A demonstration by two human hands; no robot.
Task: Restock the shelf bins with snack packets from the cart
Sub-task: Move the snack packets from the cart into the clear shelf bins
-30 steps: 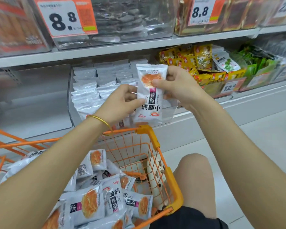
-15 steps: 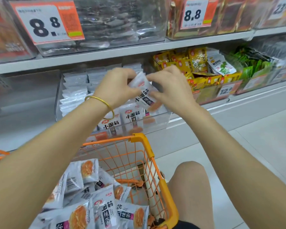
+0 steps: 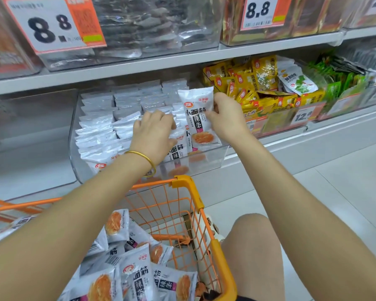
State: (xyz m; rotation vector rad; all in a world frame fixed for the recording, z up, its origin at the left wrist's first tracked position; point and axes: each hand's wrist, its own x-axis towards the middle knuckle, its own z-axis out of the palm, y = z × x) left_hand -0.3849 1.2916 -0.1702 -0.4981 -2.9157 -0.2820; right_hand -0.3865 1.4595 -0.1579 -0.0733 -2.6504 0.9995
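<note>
Item: one white snack packet (image 3: 199, 118), upright, print facing me, pinched at its right edge by my right hand (image 3: 225, 118), at the front right of the clear shelf bin (image 3: 206, 162). My left hand (image 3: 154, 135), gold bangle (image 3: 144, 157) on its wrist, lies palm-down just left of that packet on the binned rows of packets (image 3: 100, 129), fingers bent over their tops; I cannot tell whether it grips any. Below both hands: orange cart (image 3: 196, 197) with loose matching packets (image 3: 137, 276). Right of my right hand: yellow packets (image 3: 248, 83).
</note>
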